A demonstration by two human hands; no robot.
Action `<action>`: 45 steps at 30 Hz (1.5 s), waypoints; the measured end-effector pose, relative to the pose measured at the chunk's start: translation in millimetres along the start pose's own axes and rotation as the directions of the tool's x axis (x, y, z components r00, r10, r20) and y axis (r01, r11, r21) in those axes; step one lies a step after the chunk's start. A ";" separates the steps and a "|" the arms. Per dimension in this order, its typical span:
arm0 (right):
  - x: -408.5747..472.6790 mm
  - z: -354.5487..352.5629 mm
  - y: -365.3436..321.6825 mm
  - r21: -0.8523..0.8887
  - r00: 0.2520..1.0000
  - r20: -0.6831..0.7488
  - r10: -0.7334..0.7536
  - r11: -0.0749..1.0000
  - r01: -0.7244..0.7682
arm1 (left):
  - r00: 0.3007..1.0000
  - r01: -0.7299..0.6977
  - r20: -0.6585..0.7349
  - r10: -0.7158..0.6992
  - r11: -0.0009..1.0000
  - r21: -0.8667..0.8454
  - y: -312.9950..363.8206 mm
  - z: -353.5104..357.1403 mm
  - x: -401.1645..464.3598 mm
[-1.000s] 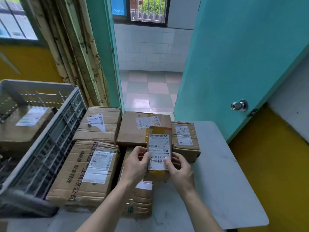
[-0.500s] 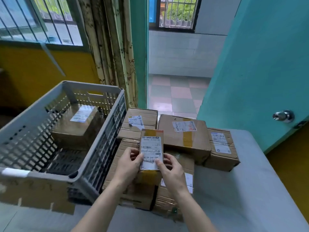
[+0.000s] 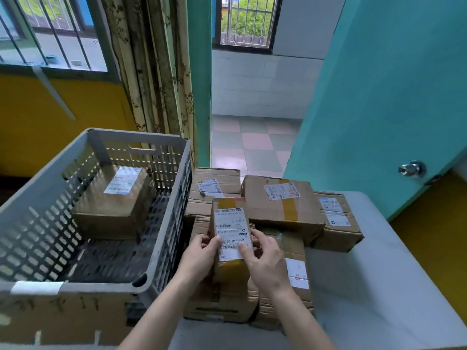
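A small cardboard parcel [image 3: 231, 223] with a white shipping label and yellow tape is held upright above a pile of boxes. My left hand [image 3: 199, 256] grips its left edge, thumb on the label. My right hand [image 3: 265, 261] grips its right edge, thumb pressed on the label's lower part. To the left stands a grey slotted plastic crate [image 3: 166, 223], and one labelled brown box [image 3: 113, 203] lies inside it.
Several taped cardboard boxes [image 3: 278, 200] lie stacked on a white table [image 3: 379, 286], under and behind the held parcel. A teal door [image 3: 379, 97] with a metal knob [image 3: 410, 169] stands open at the right. Curtains [image 3: 156, 72] and a barred window are behind the crate.
The view has swung left, bringing the grey crate fully into sight. Both hands and the parcel have shifted left toward the crate, still gripping it the same way.
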State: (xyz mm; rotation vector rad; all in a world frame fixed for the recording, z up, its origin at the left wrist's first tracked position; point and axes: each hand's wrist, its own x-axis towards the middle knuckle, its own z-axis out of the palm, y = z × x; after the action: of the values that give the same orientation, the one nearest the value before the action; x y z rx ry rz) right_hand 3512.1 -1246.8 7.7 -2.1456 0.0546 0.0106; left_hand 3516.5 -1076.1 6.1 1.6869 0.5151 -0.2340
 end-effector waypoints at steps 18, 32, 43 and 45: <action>6.7 1.6 9.6 0.010 0.976 0.183 0.119 0.992 -0.123 | 0.998 0.013 0.059 -0.015 0.999 0.035 7.7 0.6 4.4; 16.2 -0.9 8.0 0.285 0.914 0.336 0.228 0.900 -0.329 | 0.985 0.025 0.174 -0.006 0.994 -0.104 12.5 -3.9 -0.4; 12.8 9.4 14.8 0.396 0.975 0.195 0.103 0.901 -0.175 | 0.940 -0.031 0.324 0.108 0.972 -0.235 12.2 -13.4 -6.6; 10.5 9.5 13.9 0.406 0.979 0.184 0.088 0.900 -0.157 | 0.937 -0.033 0.333 0.104 0.976 -0.214 14.1 -13.4 -7.3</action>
State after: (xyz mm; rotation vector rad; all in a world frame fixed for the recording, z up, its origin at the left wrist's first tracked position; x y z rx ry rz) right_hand 3522.1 -1246.7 -9.5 -1.6998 0.0896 0.2286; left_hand 3514.8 -1065.9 24.2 1.4199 0.2101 -0.4014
